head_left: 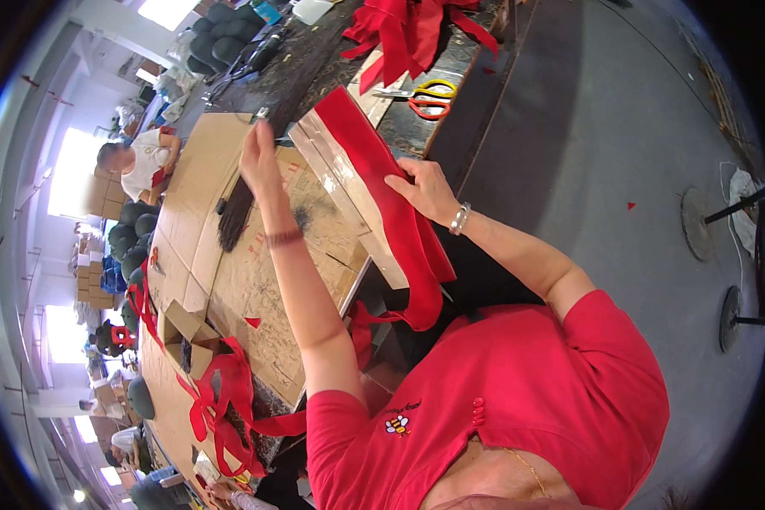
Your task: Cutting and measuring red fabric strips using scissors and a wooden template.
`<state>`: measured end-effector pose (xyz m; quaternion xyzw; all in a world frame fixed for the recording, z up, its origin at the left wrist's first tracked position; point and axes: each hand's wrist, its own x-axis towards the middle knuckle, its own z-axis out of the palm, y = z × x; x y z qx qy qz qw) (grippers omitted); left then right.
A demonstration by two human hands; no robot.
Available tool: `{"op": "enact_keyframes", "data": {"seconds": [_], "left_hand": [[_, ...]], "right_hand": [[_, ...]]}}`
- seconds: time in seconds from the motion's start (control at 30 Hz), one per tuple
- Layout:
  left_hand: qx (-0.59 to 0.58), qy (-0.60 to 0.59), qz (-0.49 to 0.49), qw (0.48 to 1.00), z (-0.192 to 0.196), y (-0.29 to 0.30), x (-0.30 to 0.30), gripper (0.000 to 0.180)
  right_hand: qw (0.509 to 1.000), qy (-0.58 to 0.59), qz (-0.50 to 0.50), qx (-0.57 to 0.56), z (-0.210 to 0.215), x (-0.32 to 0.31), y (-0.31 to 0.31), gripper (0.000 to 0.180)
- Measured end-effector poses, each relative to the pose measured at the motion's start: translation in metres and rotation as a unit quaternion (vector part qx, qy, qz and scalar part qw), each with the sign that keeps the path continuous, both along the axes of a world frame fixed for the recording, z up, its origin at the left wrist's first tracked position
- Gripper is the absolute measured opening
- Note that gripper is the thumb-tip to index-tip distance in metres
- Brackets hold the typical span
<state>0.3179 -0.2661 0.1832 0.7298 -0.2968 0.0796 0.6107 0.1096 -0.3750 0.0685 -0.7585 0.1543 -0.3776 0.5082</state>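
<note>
While my left hand lies over the top end of a dark bundle of long thin strands, my right hand presses down on a wide red ribbon strip. My left fingers are curled around the bundle where it rests on the cardboard sheet covering the tabletop; they look closed on it, thumb tucked under, though the far side of the grip is hidden from me. My right fingers are spread fairly flat on the ribbon, pinning it rather than pinching it; whether the thumb has caught the edge I cannot tell.

The red strip runs from the far corner of a long pale flat box down across its edge and hangs off the near side of the tabletop towards my lap. It is laid out straight but not folded or tied, so I judge the shaping of this piece is barely begun. Further along lies a heap of red ribbon bows, and another tangle of red loops sits nearer on my left, which suggests several pieces are already made up. Yellow-handled scissors and red-handled pliers lie untouched beyond the box. Across the tabletop another person in a white top bends over their own work.
</note>
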Motion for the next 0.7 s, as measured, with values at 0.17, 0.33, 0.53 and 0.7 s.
{"op": "enact_keyframes", "data": {"seconds": [0.17, 0.33, 0.53, 0.7], "left_hand": [[0.126, 0.01, -0.293, 0.948, 0.027, -0.044, 0.01, 0.034], [0.17, 0.022, -0.267, 0.948, 0.023, -0.044, 0.004, 0.03], [0.144, 0.01, -0.222, 0.964, -0.002, -0.043, 0.023, 0.027], [0.109, -0.122, -0.125, 0.979, 0.003, -0.037, 0.004, 0.025]], "right_hand": [[0.999, 0.012, 0.039, 0.001, 0.008, -0.005, 0.012, 0.027], [0.999, 0.014, 0.047, 0.011, 0.01, -0.003, 0.009, 0.027], [0.998, 0.003, 0.06, -0.002, 0.009, -0.001, 0.007, 0.028], [0.998, 0.014, 0.054, 0.016, -0.005, 0.01, -0.004, 0.029]]}}
